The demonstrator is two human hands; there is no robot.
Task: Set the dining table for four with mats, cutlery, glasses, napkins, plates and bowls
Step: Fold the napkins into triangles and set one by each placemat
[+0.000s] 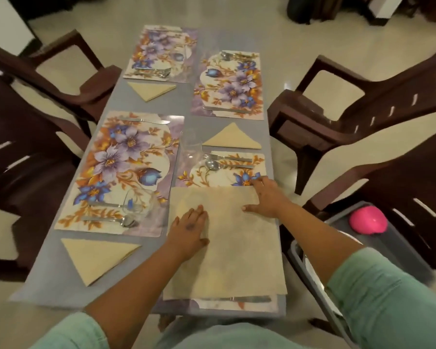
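Note:
Four floral mats lie on the grey table (48, 273). An unfolded beige napkin (237, 248) is spread flat over the near right mat (212, 175). My left hand (189, 230) presses flat on the napkin's left part. My right hand (267, 197) rests with straight fingers on its far right corner. A fork (227, 157) and spoon (224, 166) lie on that mat beyond the napkin, with a clear glass (190, 147) beside them. Three napkins are folded into triangles: near left (96, 258), middle right (232, 139), far left (151, 90). A glass (134, 202) stands on the near left mat (118, 172).
Brown plastic chairs stand on both sides, left (35, 102) and right (363, 104). At my right, a grey crate (320, 280) holds a pink bowl (368, 220). The far mats (159, 54) (229, 86) carry cutlery. A knife (249, 299) shows under the napkin's near edge.

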